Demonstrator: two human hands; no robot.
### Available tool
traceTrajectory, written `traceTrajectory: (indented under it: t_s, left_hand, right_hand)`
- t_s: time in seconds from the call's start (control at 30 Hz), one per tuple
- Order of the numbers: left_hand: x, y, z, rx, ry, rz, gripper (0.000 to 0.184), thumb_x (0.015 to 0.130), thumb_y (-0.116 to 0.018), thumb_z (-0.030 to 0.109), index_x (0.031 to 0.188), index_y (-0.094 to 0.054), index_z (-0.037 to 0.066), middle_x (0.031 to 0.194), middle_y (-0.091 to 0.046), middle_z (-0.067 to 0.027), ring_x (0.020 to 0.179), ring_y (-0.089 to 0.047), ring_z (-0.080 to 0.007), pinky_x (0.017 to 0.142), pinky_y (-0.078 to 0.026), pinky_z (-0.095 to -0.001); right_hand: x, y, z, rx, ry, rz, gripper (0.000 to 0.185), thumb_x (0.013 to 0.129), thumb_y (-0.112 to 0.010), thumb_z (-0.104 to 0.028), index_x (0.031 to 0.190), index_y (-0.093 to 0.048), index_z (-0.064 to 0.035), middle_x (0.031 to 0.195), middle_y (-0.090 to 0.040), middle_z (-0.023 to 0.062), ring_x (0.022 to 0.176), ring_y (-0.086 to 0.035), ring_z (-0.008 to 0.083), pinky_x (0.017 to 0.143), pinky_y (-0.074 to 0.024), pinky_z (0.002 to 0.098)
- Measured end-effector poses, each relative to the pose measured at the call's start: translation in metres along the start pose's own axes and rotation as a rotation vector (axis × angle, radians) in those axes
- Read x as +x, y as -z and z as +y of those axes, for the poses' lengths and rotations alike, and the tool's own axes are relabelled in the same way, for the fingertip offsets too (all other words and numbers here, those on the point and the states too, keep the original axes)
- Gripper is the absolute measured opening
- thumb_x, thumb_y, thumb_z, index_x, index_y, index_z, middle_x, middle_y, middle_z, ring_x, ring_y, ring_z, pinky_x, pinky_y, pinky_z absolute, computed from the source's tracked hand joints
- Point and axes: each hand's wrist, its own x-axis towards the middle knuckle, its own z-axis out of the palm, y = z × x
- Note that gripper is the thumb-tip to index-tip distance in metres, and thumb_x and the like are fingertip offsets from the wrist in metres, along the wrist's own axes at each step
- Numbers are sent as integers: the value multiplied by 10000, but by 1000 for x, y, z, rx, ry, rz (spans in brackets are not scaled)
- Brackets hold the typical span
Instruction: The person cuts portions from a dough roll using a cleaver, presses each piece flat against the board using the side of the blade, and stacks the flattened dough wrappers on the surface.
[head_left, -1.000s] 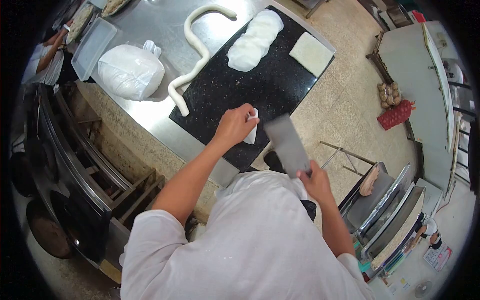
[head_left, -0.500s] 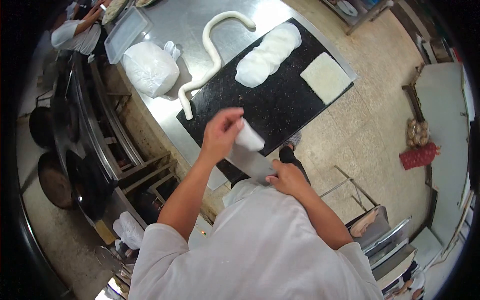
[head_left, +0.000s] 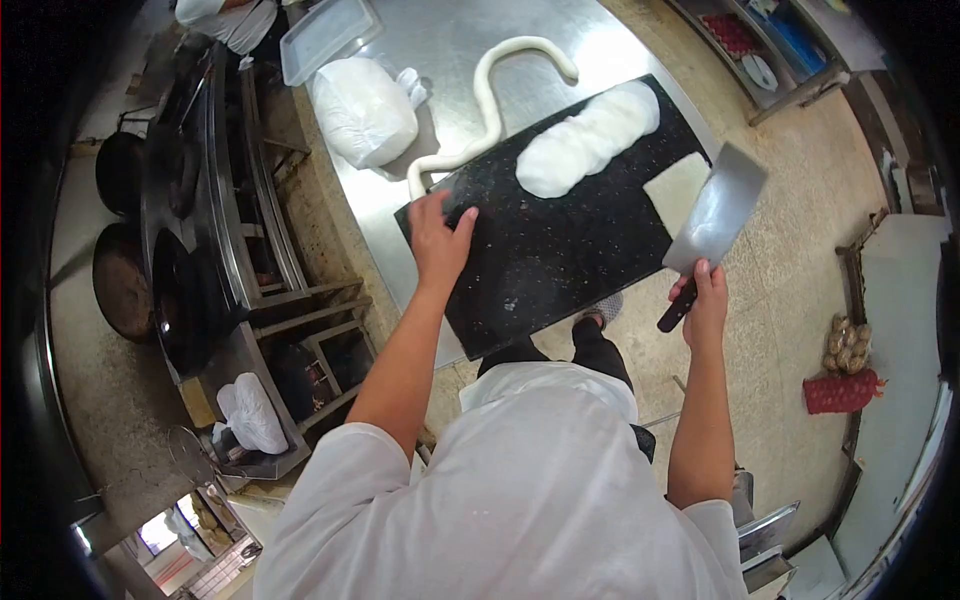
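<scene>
My left hand (head_left: 440, 245) is over the left corner of the black board (head_left: 545, 260), thumb apart from the fingers, with nothing visible in it. Its fingertips are at the near end of a long white dough rope (head_left: 488, 105); whether they touch it I cannot tell. Off the board's right side, my right hand (head_left: 706, 300) grips a cleaver (head_left: 718, 208) by its dark handle, blade tilted up. The blade partly hides a square white sheet (head_left: 675, 192) on the board's right end. Overlapping white rounds (head_left: 590, 140) lie in a row along the board's far side.
A white plastic bag (head_left: 365, 112) and a clear plastic tray (head_left: 328, 38) are on the steel table (head_left: 440, 60). Woks (head_left: 125, 280) line the left-hand stove side. Shelves (head_left: 800, 80) stand at the upper right. Another person (head_left: 235, 20) is at the upper left.
The white piece held against the cleaver blade has left my left hand. That hand has moved toward the dough rope's end. My right hand has swung the cleaver out to the right and raised it.
</scene>
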Motion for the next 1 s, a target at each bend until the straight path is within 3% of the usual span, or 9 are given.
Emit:
traceTrajectory:
  t_s: [0.07,0.2,0.3,0.43,0.5,0.57,0.73,0.93,1.0]
  left_hand:
    - [-3,7,-28,121,6,208,500,858,-835,302,1198,-641,-10,1177,-631,-167,1008,-649,-326,893,-532,-414]
    - [4,17,-78,179,1,192,441,834,-855,297,1082,-655,-8,1037,-662,-171,928,-651,-331,812,-531,-416]
    - [12,25,-78,16,62,46,250,859,-798,216,982,-686,29,875,-665,-148,795,-658,-331,737,-535,-439]
    - [-3,49,-96,-131,-65,5,221,876,-795,197,982,-700,28,916,-685,-137,710,-679,-280,660,-545,-401]
    - [-16,61,-105,-148,-107,-78,225,871,-794,183,1001,-702,24,937,-686,-138,713,-683,-282,661,-553,-394]
    - [-25,71,-117,-97,-224,-183,216,868,-767,120,1034,-694,3,986,-691,-137,704,-685,-288,646,-562,-392]
    - [-17,77,-119,-133,-147,-248,193,895,-704,159,1030,-692,21,948,-659,-174,804,-659,-395,708,-545,-473]
    - [-32,92,-110,-74,-267,-310,244,924,-675,243,827,-653,20,775,-590,-181,712,-602,-403,655,-493,-511]
    - [-51,89,-82,181,-401,-598,335,948,-660,339,800,-677,39,793,-605,-136,815,-620,-361,754,-507,-487]
  right_hand:
    - [5,-12,6,60,-186,92,158,1064,-563,-242,1086,-536,-87,773,-567,24,600,-564,133,546,-488,297]
    - [-30,-43,12,151,-251,173,115,1052,-559,-202,1065,-522,-94,748,-555,20,566,-541,123,518,-484,296]
    - [-67,-78,14,-177,-202,-24,111,1019,-601,-171,1062,-546,-85,723,-542,13,540,-519,112,499,-467,282]
    - [-108,-162,0,-819,14,-228,107,1008,-591,-152,1078,-566,-75,760,-584,59,579,-619,191,532,-511,359]
    - [-122,-207,-5,-1363,693,-370,95,987,-568,-119,1070,-559,-72,868,-641,139,656,-691,305,587,-553,441]
    - [-133,-248,-7,-1424,679,-459,96,982,-552,-113,1067,-549,-71,919,-649,169,714,-698,350,618,-562,467]
    - [-130,-272,12,-1582,443,-551,92,997,-496,-106,1078,-519,-68,966,-655,200,828,-709,410,683,-578,499]
    - [-156,-181,15,-1531,300,-388,125,985,-555,-152,1073,-539,-66,948,-681,210,813,-696,456,685,-555,522]
    - [-165,-132,22,-1199,229,-358,139,957,-643,-180,989,-583,-59,872,-699,216,781,-671,485,674,-536,497]
